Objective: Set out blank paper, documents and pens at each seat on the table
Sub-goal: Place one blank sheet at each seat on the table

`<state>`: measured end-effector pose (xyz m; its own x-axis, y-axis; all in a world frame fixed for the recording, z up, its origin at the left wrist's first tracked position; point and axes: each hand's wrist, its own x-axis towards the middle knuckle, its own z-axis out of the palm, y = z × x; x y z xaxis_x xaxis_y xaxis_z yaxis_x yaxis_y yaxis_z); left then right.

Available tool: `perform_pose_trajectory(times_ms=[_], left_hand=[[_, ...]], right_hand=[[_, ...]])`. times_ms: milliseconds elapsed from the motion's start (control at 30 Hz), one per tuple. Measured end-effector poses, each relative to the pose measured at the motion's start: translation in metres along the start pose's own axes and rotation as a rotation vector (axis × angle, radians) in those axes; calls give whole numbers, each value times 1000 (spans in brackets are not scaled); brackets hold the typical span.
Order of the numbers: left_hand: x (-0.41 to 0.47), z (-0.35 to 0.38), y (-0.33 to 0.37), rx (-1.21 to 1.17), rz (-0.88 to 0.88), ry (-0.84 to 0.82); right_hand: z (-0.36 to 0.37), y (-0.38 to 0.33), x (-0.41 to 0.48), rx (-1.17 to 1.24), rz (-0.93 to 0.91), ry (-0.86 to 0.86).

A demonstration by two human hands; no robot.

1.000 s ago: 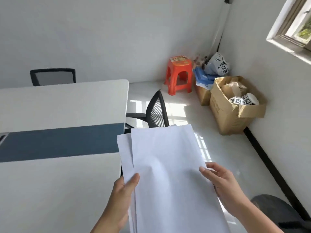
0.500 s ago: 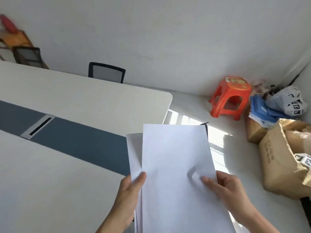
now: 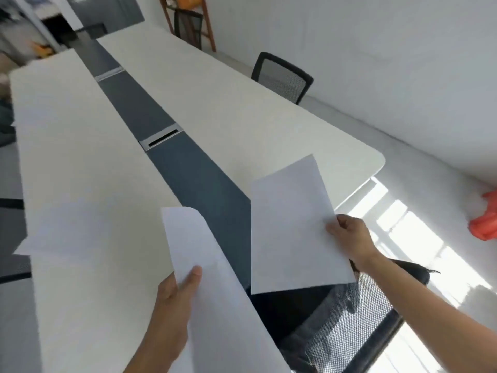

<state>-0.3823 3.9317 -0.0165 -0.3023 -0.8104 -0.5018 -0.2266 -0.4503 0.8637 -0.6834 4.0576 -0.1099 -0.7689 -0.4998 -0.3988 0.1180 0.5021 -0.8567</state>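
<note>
Stock: L hand grips paper stack over bench end as supply; R hand pinches single sheet, same end, prob. for a seat.

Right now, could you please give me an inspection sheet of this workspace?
Surface: long white table with blue-grey centre strip.
Job's things: paper stack, single sheet, loose sheet lying at the table's left edge; no pens seen.
Clutter: nothing seen.
Grippers: left hand grips the paper stack; right hand pinches the single sheet.
Cables: nothing seen; cable slot in the strip.
Surroundings: mesh chair, orange stool.
</note>
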Motion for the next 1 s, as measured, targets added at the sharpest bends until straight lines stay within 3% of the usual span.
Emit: perform_pose_trajectory(times_ms=[167,433,733,900,1000], left_hand=[[-22,-10,-14,-63,-46,187],[-44,-31,-36,-161,-82,363],[-30,-30,-29,-164,-93,238],[-21,-25,-10,-145,-63,75],[-16,-17,5,-130,-31,-62]], right_hand=[[42,4,94,-175,73,-2],[86,29,125,-376,212,-31],[84,28,123,-226,314,-109],[60,14,85,-411,130,-65],[57,-14,28,-132,63,-174]])
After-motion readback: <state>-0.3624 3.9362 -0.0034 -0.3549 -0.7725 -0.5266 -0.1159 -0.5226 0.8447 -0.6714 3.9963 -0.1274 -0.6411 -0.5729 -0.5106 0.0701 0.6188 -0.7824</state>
